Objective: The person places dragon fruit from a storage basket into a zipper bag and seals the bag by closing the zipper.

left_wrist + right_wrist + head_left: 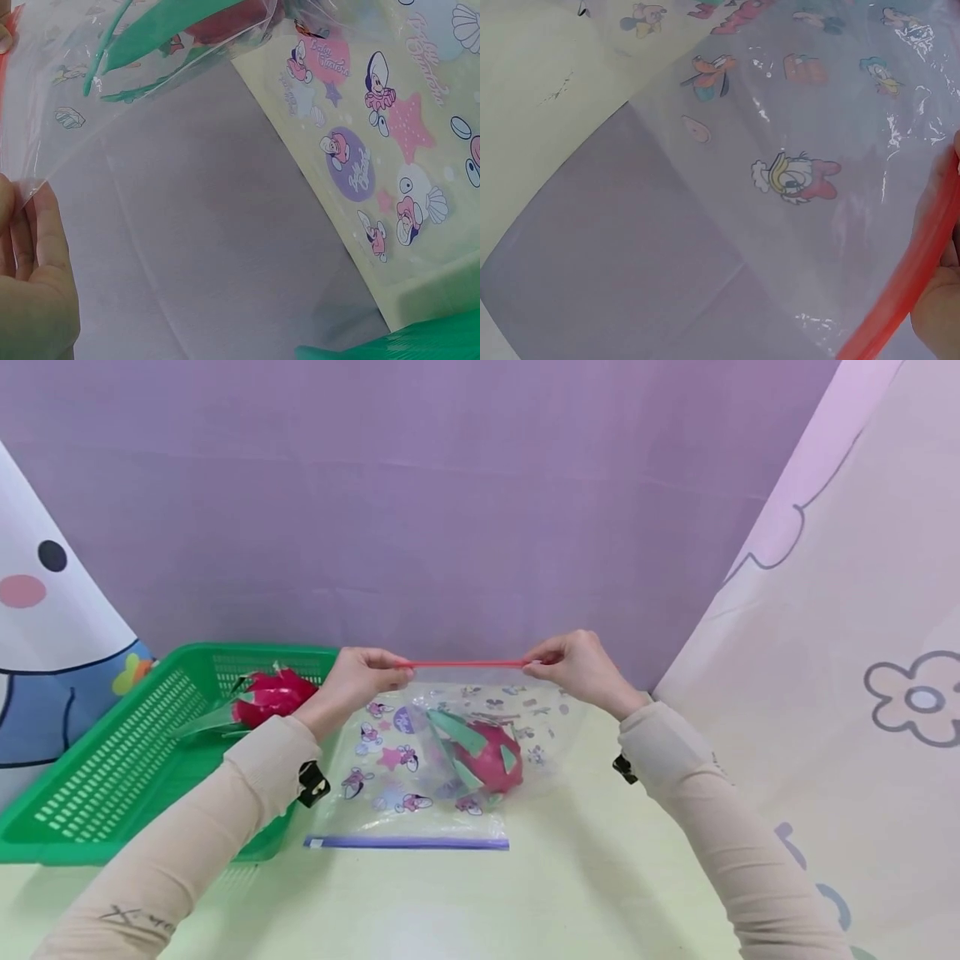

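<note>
A clear zip bag [551, 727] printed with cartoon figures hangs from its red zip strip [468, 663], held up between both hands. My left hand [367, 675] pinches the strip's left end, and my right hand [573, 670] pinches its right end. Inside the bag lies a red dragon fruit [495, 758] with green leaf-like scales, low in the bag. In the left wrist view a green scale [161, 34] shows through the plastic. The right wrist view has the red strip [900, 300] running past the fingers.
A second clear bag [375, 814] with pink prints and a purple zip lies flat on the pale table [420, 910], partly behind the held bag. At the left, a green basket [82, 793] holds another dragon fruit [273, 697]. A purple curtain [450, 510] hangs behind.
</note>
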A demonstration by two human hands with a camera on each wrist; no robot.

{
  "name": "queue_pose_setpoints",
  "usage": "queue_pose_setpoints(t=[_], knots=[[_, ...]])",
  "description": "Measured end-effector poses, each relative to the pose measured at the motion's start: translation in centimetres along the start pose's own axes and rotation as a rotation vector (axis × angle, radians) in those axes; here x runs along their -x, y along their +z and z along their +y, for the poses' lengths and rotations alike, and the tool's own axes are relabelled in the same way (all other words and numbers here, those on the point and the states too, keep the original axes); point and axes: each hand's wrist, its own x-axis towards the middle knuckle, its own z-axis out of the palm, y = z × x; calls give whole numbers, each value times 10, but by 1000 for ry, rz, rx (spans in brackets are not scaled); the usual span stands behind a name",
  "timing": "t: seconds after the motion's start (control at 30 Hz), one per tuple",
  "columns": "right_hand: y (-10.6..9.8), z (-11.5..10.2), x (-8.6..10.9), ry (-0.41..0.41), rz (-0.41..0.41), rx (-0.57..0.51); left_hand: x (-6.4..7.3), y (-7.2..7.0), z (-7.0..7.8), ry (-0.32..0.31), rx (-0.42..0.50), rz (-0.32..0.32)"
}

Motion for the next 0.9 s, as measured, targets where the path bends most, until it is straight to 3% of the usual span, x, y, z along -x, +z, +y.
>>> queue_pose_setpoints(t=[0.9], knots=[[-10,12,7,47,-5,-16,-2,0,-3,-5,-1,-7]])
